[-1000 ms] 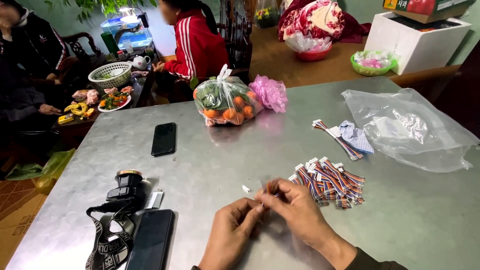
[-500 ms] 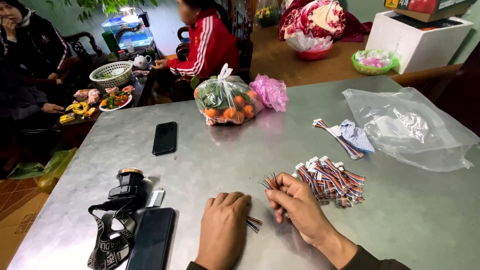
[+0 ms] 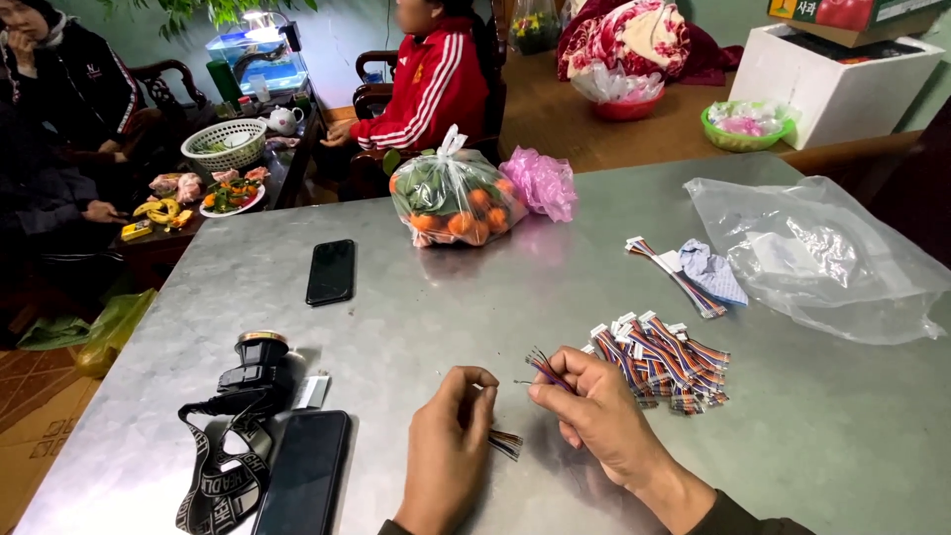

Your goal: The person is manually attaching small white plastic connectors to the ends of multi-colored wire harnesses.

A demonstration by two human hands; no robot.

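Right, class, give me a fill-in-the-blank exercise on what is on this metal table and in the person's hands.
1. The right hand pinches a small bundle of multicoloured ____.
2. The clear bag of oranges stands beside a crumpled plastic bag coloured ____.
3. Near the left hand lies a black headlamp with its strap, and just beside it a dark ____ lies flat.
4. The pile of wire harnesses lies to the ____ of the right hand.

Missing words: wires; pink; phone; right
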